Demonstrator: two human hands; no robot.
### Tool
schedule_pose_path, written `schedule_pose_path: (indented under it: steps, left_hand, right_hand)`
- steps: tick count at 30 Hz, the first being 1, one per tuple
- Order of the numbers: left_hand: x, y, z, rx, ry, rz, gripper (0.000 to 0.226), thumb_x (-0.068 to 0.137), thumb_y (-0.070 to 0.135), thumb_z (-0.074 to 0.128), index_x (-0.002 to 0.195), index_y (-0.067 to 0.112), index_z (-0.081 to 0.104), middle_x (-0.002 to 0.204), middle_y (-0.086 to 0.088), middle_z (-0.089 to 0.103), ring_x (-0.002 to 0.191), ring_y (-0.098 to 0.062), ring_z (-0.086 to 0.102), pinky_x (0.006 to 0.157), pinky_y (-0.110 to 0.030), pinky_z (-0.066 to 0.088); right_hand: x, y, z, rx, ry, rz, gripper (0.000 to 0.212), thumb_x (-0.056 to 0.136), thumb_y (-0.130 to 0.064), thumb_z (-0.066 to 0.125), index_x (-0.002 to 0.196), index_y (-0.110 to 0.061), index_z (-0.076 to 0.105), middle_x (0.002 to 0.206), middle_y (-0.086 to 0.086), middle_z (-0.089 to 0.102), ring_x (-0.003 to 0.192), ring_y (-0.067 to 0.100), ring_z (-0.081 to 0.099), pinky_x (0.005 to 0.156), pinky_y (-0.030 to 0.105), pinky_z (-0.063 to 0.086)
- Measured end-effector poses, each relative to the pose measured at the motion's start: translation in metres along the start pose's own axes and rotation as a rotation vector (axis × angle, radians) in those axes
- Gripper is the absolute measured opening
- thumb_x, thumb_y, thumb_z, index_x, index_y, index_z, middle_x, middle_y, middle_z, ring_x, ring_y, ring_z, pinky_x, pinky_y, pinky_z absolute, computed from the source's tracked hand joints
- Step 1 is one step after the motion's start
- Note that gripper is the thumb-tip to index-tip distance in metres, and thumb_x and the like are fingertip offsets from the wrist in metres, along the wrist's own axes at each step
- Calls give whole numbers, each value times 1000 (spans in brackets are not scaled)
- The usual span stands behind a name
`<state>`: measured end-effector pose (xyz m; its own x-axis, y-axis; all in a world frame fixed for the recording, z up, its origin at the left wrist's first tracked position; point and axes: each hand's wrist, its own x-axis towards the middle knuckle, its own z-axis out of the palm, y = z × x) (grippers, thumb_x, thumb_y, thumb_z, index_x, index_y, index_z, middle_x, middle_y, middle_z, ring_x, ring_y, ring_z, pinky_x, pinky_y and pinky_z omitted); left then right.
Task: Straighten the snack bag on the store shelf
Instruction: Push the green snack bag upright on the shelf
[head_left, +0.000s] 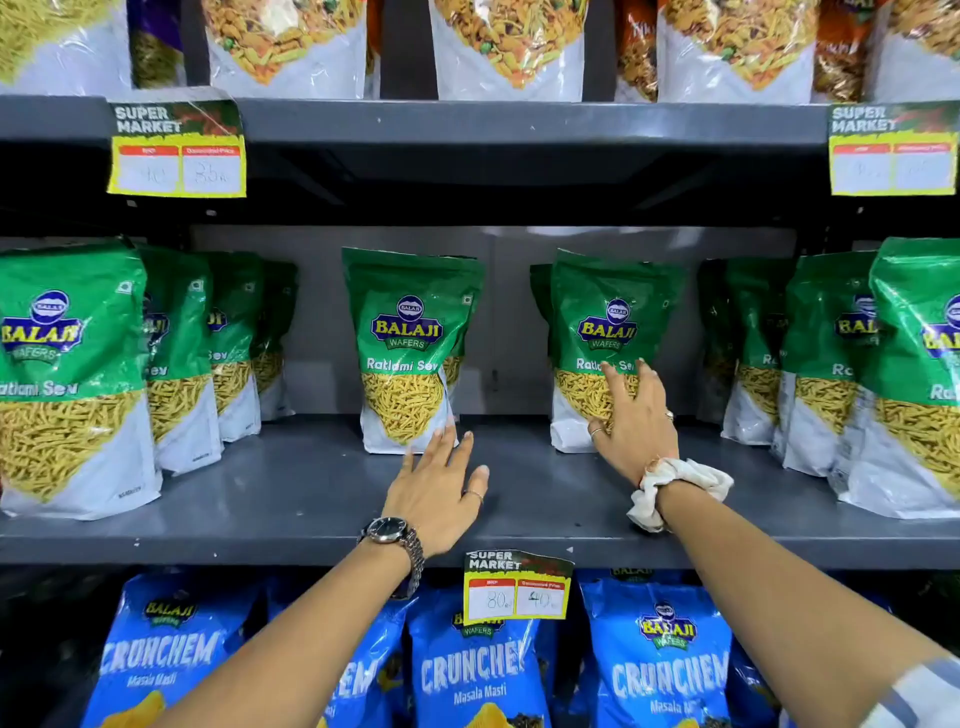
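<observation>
Two green Balaji Ratlami Sev bags stand upright deep on the grey middle shelf (311, 499). The left-centre bag (408, 348) has my left hand (439, 491) just in front of its lower right corner, fingers spread, fingertips at or near the bag's base, holding nothing. On the lower front of the right-centre bag (608, 332) lies my right hand (631, 415), fingers apart and pressed flat against it without closing around it. A watch sits on my left wrist and a white scrunchie on my right.
Rows of the same green bags (67, 374) fill the shelf at left and at right (893, 374). Blue Crunchem bags (660, 660) stand on the shelf below, mixed-snack bags (509, 47) on the shelf above. Yellow price tags (517, 587) hang from shelf edges.
</observation>
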<state>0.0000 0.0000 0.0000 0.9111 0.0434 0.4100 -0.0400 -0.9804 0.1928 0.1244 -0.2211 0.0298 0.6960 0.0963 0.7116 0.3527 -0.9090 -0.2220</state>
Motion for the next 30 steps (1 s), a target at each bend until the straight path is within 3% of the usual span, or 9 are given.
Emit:
schedule_pose_path:
  steps: [6,12,19,22,26,30]
  left_hand:
    - [-2,-13,9,-87,-130,-76,54,98,45,20,150,31,16,162,3,9,148,-18,13,119,-42,14]
    - [-2,-9,13,6,-146,-18,49,98,42,23,145,35,33,160,1,20,147,-14,17,120,-42,12]
    - [-1,-10,14,34,-181,-11,50,96,40,27,146,37,29,160,2,18,147,-14,17,120,-41,10]
    - [-2,-10,13,34,-181,-20,51,95,40,27,146,38,29,160,3,18,147,-14,17,120,-41,11]
    - [-3,-8,11,34,-187,-22,51,95,40,27,145,38,29,160,3,19,147,-14,18,120,-40,12]
    - [-2,-7,11,35,-189,-29,51,95,40,27,145,39,29,160,4,19,146,-13,19,120,-40,11]
  right_hand:
    - [12,0,20,37,-118,118,80,88,-33,62,150,-39,11,156,27,2,141,51,13,102,61,38]
    - [22,-4,30,143,-110,187,90,84,-42,67,151,-40,6,153,32,2,136,54,21,103,62,37]
    - [29,-3,35,231,-90,250,99,77,-48,73,151,-38,8,153,33,-1,130,56,32,105,61,37]
    - [31,-4,36,247,-105,276,103,73,-45,77,150,-39,9,150,32,9,125,55,40,103,60,40]
    - [32,-6,33,285,-99,291,101,72,-37,81,149,-39,16,131,27,32,112,51,49,97,56,46]
    - [26,-5,29,273,-75,272,94,75,-34,79,148,-36,21,123,25,37,105,49,53,93,52,48]
